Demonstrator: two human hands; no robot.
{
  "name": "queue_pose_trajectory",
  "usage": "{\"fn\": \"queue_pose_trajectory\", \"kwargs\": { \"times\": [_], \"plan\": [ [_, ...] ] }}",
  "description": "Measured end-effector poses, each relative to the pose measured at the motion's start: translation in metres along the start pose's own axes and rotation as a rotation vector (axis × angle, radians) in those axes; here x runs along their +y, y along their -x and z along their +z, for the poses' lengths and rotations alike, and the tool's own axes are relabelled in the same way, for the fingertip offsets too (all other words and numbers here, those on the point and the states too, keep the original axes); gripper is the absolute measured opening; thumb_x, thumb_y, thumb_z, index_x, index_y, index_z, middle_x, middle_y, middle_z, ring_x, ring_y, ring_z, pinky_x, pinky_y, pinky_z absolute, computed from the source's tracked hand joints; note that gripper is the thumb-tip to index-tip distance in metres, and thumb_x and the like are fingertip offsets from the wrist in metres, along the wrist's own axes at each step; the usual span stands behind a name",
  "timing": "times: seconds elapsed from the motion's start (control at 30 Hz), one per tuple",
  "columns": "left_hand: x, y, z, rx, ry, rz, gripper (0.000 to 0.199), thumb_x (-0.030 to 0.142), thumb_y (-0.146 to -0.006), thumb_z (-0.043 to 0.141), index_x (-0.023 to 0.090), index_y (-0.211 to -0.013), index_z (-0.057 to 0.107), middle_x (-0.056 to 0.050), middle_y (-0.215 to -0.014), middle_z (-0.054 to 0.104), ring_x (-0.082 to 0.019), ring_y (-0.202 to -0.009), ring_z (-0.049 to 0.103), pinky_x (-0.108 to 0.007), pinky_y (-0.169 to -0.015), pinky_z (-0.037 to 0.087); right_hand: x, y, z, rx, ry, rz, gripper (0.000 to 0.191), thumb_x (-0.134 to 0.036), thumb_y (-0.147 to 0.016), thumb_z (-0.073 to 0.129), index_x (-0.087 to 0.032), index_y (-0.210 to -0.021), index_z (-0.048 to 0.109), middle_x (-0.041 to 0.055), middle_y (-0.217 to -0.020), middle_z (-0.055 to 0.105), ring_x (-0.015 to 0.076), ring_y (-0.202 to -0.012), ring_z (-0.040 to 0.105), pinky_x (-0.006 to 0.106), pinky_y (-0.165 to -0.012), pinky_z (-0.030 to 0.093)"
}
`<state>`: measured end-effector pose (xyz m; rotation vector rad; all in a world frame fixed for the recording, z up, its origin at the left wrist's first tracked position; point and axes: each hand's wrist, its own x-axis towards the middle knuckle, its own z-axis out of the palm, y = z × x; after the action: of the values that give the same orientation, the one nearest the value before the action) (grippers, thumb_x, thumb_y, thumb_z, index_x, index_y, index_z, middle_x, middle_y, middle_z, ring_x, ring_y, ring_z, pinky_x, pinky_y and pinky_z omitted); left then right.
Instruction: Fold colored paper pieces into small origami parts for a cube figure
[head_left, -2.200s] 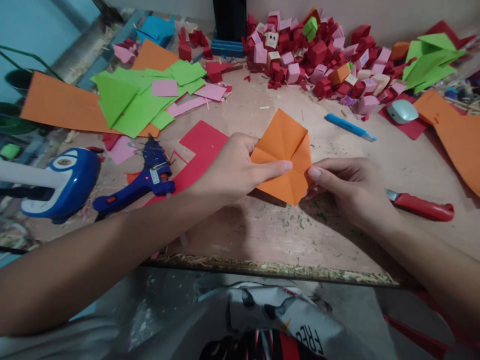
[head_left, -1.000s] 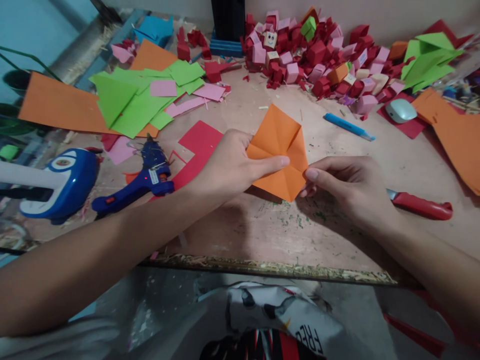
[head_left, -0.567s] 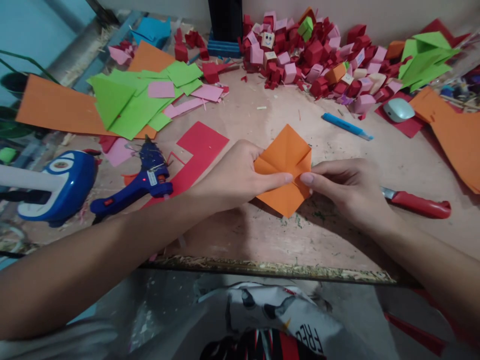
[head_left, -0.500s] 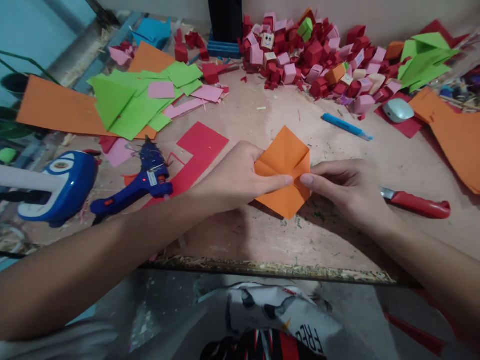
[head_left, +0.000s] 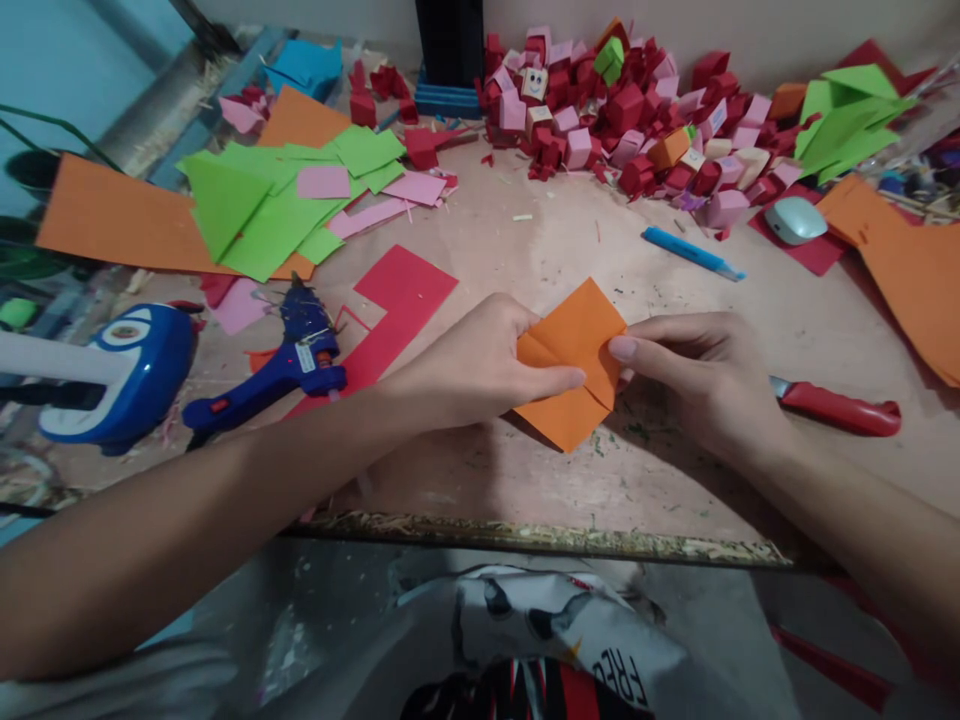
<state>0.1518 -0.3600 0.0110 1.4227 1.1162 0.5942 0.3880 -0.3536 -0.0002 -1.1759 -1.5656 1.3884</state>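
A piece of orange paper (head_left: 581, 325) with creases and folded flaps is held between both hands, just above the wooden tabletop. My left hand (head_left: 499, 355) grips its left side, thumb lying across the front and the other fingers hidden behind. At the paper's right corner, my right hand (head_left: 697, 370) pinches the edge between thumb and fingers. A red-handled knife (head_left: 840, 408) lies right of my right hand, its blade mostly hidden behind the hand. Left of my left hand is a cut sheet of red paper (head_left: 401, 290), partly covered by my forearm.
A blue glue gun (head_left: 274, 375) and a blue-and-white device (head_left: 127, 375) stand at the left. Green paper sheets (head_left: 255, 200) lie behind them. Folded red and pink paper cubes (head_left: 622, 110) are heaped at the back. A blue pen (head_left: 694, 253) and a pale mouse (head_left: 796, 220) lie right.
The orange paper has turned clockwise and shifted slightly down. My right thumb has moved from near its middle to its right corner. The left hand keeps its grip.
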Motion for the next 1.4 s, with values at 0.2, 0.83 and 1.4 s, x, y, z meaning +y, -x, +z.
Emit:
{"fn": "queue_pose_trajectory", "kwargs": {
  "times": [0.2,0.83,1.4],
  "plan": [
    [0.002,-0.001,0.0,0.046,-0.004,-0.039,0.01,0.03,-0.083,0.082,0.02,-0.081,0.083,-0.002,-0.085,0.084,-0.023,-0.075,0.079,-0.024,-0.057,0.056,0.004,0.0,0.001,0.02,-0.046,0.008,0.012,-0.03,-0.091,0.085,-0.029,-0.079,0.087,-0.0007,-0.068,0.073,0.0145,-0.063,0.062,0.03,-0.06,0.046],
    [0.011,-0.001,-0.003,0.133,-0.03,-0.088,0.018,0.024,-0.079,0.084,0.018,-0.064,0.076,0.0,-0.07,0.076,-0.014,-0.061,0.068,-0.021,-0.054,0.048,0.006,-0.002,0.001,-0.019,-0.131,0.057,0.02,-0.039,-0.096,0.079,-0.026,-0.081,0.084,0.0024,-0.076,0.074,0.0179,-0.068,0.067,0.031,-0.066,0.057],
    [0.011,-0.001,-0.004,0.282,0.048,-0.05,0.018,0.034,-0.077,0.085,0.016,-0.075,0.08,-0.005,-0.084,0.081,-0.02,-0.074,0.074,-0.025,-0.059,0.052,-0.01,-0.001,0.007,-0.087,-0.013,0.09,0.028,-0.05,-0.084,0.09,-0.022,-0.08,0.084,0.0061,-0.07,0.078,0.0202,-0.062,0.073,0.032,-0.059,0.062]
  ]
}}
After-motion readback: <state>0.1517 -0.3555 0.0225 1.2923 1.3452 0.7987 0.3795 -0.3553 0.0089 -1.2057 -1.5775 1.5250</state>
